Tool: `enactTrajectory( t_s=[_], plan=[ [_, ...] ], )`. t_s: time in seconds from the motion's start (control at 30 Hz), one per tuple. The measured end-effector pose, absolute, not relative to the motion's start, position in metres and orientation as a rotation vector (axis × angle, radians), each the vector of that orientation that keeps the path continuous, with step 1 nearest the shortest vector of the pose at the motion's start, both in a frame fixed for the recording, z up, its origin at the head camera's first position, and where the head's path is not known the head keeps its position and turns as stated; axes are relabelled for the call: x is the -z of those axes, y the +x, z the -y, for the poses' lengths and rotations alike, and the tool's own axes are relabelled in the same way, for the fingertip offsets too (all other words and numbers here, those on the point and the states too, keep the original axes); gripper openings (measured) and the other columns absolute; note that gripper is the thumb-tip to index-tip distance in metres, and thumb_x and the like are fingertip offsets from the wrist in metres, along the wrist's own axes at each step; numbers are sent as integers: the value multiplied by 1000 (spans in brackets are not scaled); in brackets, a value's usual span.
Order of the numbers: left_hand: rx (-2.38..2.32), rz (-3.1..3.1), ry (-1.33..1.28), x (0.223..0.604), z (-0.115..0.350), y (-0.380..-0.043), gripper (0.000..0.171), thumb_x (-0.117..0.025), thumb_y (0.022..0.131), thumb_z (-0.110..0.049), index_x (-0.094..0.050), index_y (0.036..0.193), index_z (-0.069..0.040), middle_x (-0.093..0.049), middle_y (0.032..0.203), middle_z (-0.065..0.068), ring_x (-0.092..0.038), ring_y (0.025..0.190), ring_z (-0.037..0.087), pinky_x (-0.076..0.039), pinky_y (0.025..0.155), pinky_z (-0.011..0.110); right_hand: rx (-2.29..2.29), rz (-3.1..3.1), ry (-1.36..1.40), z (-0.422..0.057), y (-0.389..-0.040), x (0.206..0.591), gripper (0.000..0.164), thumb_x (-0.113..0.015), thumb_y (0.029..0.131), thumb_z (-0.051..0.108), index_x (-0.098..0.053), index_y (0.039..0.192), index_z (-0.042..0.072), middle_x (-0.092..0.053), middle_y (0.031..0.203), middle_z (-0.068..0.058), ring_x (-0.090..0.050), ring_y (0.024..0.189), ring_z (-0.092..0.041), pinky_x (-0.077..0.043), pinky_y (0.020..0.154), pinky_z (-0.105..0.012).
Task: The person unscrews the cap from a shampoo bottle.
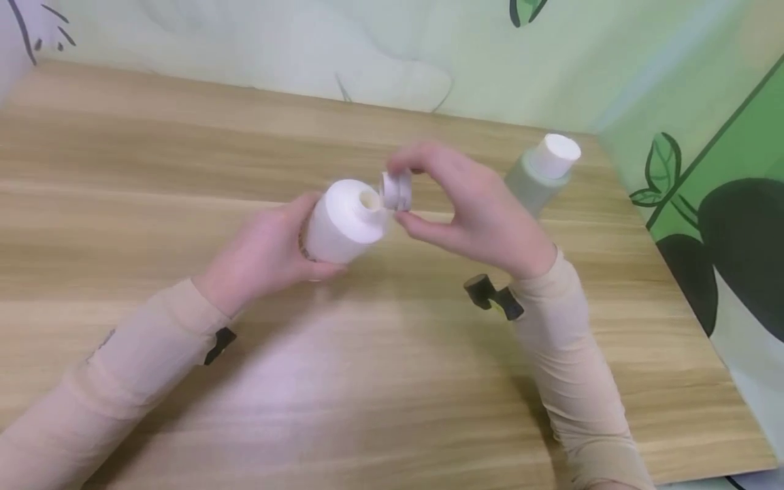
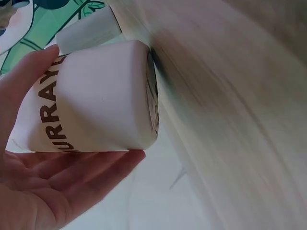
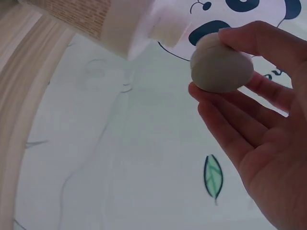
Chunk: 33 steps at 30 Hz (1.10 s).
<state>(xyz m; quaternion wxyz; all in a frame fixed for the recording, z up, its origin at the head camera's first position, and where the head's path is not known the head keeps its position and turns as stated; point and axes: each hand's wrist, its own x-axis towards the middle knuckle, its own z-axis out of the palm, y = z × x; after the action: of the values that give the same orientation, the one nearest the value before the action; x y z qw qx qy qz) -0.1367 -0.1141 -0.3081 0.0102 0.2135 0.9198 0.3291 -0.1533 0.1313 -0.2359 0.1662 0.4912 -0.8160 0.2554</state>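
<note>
My left hand [image 1: 269, 252] grips a white bottle [image 1: 343, 224] round its body, tilted with its neck toward the right hand. The bottle's mouth is uncovered. Brown lettering runs round the bottle [image 2: 96, 100] in the left wrist view, and its base shows at the right end. Between thumb and fingers, my right hand [image 1: 478, 211] pinches a white screw cap [image 1: 397, 190], held right beside the bottle's mouth. In the right wrist view the rounded top of the cap [image 3: 221, 67] shows, a little apart from the bottle's neck [image 3: 170, 28].
Behind the right hand stands a pale green bottle [image 1: 539, 173] with a white cap. The wooden table [image 1: 367, 408] meets a wall [image 1: 275, 47] painted with leaves and a panda. Black wrist mounts [image 1: 493, 296] stick out from the sleeves.
</note>
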Motion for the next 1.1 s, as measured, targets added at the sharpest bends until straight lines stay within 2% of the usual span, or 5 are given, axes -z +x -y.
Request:
enactTrajectory(
  t_s=[0.2, 0.37, 0.57, 0.87, 1.1],
  plan=[
    [-1198, -2798, 511, 322, 128, -139, 75, -85, 69, -25, -48, 130, 0, -65, 118, 22, -65, 106, 38, -53, 91, 52, -1143, 2305, 1364, -130, -167, 251, 43, -73, 75, -9, -54, 114, -9, -63, 115, -20, -60, 109, -21, -50, 102, -29],
    [-1248, -2769, 418, 328, 144, -141, 83, -86, 69, -29, -44, 136, -2, -62, 126, 23, -60, 116, 42, -51, 94, 55, -1465, 2332, 1276, -127, -178, 266, 50, -72, 72, -16, -52, 118, -11, -60, 118, -22, -61, 112, -24, -49, 104, -31],
    [-1194, -2818, 385, 326, 161, -142, 89, -86, 69, -34, -41, 141, -7, -61, 127, 23, -61, 114, 44, -51, 91, 58, -1448, 2487, 1174, -117, -192, 294, 50, -75, 78, -4, -57, 124, -4, -58, 122, -17, -60, 113, -24, -49, 102, -25],
    [-1156, -2829, 313, 321, 191, -148, 86, -87, 68, -38, -46, 138, -8, -62, 127, 22, -60, 115, 44, -50, 91, 60, -1367, 2702, 1170, -93, -202, 323, 44, -77, 81, 12, -61, 122, 4, -62, 119, -8, -60, 110, -19, -53, 95, -27],
    [-1167, -2741, 357, 328, 204, -148, 85, -86, 69, -42, -47, 135, -5, -63, 125, 21, -60, 114, 42, -49, 94, 58, -1184, 2885, 1141, -85, -202, 333, 39, -75, 83, 19, -61, 118, 8, -65, 116, -2, -58, 112, -16, -46, 105, -40]
  ],
)
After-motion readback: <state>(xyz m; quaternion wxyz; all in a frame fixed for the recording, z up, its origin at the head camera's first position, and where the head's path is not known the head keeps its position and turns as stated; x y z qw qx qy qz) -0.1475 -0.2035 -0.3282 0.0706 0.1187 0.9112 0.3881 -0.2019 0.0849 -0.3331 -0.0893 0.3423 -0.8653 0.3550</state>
